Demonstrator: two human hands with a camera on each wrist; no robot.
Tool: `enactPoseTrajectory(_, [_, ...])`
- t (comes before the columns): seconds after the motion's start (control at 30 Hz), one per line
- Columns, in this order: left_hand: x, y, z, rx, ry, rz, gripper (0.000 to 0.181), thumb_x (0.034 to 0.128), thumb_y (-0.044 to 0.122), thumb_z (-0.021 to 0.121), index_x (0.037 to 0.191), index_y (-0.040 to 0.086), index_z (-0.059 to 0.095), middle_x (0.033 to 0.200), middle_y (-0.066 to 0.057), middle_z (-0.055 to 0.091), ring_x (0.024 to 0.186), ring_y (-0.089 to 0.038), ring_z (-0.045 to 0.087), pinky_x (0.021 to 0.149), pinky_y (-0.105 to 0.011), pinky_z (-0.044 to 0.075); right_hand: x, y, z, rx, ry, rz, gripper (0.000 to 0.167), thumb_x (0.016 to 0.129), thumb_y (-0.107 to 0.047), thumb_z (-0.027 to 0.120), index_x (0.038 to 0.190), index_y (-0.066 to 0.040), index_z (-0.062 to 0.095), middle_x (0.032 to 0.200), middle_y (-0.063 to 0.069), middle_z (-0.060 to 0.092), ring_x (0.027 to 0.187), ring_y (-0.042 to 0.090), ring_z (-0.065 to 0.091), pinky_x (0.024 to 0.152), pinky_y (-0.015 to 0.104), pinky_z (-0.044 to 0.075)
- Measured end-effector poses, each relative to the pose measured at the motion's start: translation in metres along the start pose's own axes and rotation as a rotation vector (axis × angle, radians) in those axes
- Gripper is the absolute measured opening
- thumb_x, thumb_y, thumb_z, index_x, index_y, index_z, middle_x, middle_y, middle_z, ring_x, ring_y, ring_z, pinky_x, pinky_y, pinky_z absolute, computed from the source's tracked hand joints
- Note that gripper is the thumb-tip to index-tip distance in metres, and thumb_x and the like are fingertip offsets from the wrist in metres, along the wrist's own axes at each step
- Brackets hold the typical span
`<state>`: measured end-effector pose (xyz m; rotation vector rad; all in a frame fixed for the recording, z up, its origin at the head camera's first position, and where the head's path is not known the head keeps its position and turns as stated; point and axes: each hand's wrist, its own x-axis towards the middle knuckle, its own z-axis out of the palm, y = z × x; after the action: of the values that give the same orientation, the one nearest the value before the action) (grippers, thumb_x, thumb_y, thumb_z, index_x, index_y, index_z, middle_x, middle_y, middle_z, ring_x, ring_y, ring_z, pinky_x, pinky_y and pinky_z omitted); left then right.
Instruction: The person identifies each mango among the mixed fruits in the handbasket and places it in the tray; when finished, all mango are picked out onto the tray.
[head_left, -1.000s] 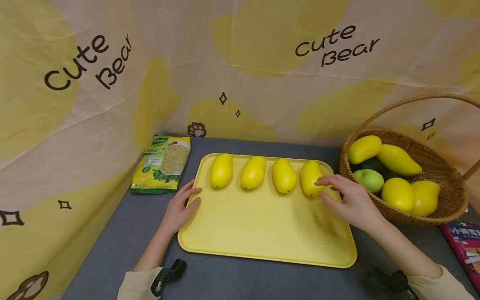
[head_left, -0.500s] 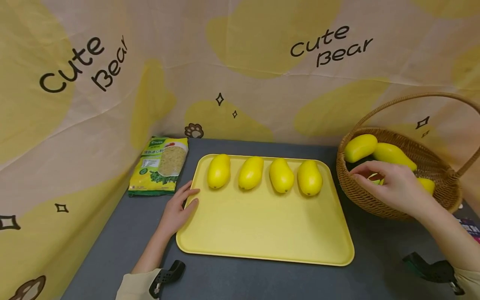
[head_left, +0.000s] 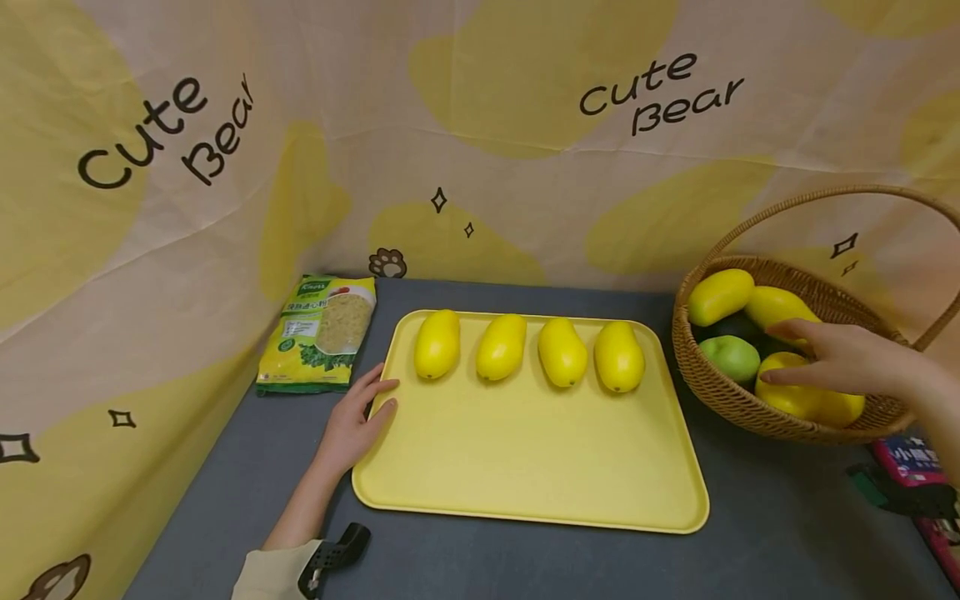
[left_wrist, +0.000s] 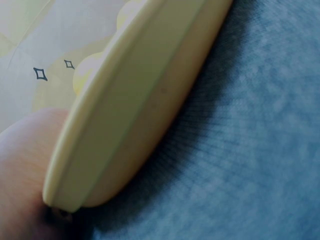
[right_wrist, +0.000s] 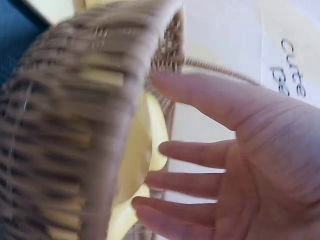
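Observation:
A yellow tray (head_left: 525, 450) bears several yellow mangoes (head_left: 501, 347) in a row along its far side. My left hand (head_left: 358, 421) rests on the tray's left rim, fingers and thumb reaching just over the edge; in the left wrist view part of that hand (left_wrist: 30, 165) lies against the rim. My right hand (head_left: 847, 358) is over the wicker basket (head_left: 720, 404) at the right, fingers spread and nothing held. Under it lie yellow mangoes (head_left: 791, 396), beside a green apple (head_left: 731, 358). In the right wrist view the fingertips (right_wrist: 165, 148) are close to a mango; contact is unclear.
The basket's tall arched handle (head_left: 825, 193) rises above the fruit. A yellow-green food packet (head_left: 318, 333) lies left of the tray. A pink package (head_left: 911, 458) sits below the basket at the right. A patterned cloth (head_left: 487, 125) hangs behind the grey table (head_left: 450, 558).
My right hand has left the rightmost mango on the tray and moved right, over the basket. My left hand has stayed on the tray's rim.

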<state>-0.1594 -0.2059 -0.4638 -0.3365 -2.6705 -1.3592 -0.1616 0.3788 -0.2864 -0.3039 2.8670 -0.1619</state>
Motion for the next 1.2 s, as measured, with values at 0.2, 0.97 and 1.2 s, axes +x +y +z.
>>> enactPoseTrajectory(0.2, [0.000, -0.001, 0.001, 0.009, 0.002, 0.001, 0.033, 0.0961, 0.013, 0.063, 0.128, 0.003, 0.063, 0.153, -0.014, 0.037, 0.139, -0.035, 0.035, 0.109, -0.052, 0.032, -0.001, 0.027, 0.012, -0.008, -0.153, 0.070, 0.098, 0.088, -0.058, 0.062, 0.138, 0.020, 0.030, 0.122, 0.048, 0.045, 0.102, 0.062, 0.050, 0.075, 0.061, 0.047])
enactPoseTrajectory(0.97, [0.000, 0.000, 0.000, 0.016, 0.002, 0.003, 0.034, 0.0964, 0.013, 0.062, 0.128, 0.003, 0.062, 0.152, -0.015, 0.037, 0.138, -0.035, 0.036, 0.109, -0.053, 0.033, -0.002, 0.018, 0.031, 0.351, 0.070, -0.065, 0.107, 0.079, -0.024, 0.083, 0.146, 0.012, 0.007, 0.129, 0.040, 0.025, 0.108, 0.052, 0.041, 0.072, 0.046, 0.051])
enactPoseTrajectory(1.2, [-0.001, 0.001, 0.000, 0.007, 0.001, -0.001, 0.033, 0.0966, 0.014, 0.062, 0.128, 0.003, 0.062, 0.153, -0.015, 0.037, 0.139, -0.035, 0.035, 0.109, -0.053, 0.032, -0.003, 0.007, 0.032, 0.317, 0.193, -0.054, 0.117, 0.075, -0.028, 0.086, 0.153, 0.005, 0.005, 0.133, 0.040, 0.021, 0.106, 0.050, 0.034, 0.072, 0.059, 0.043])
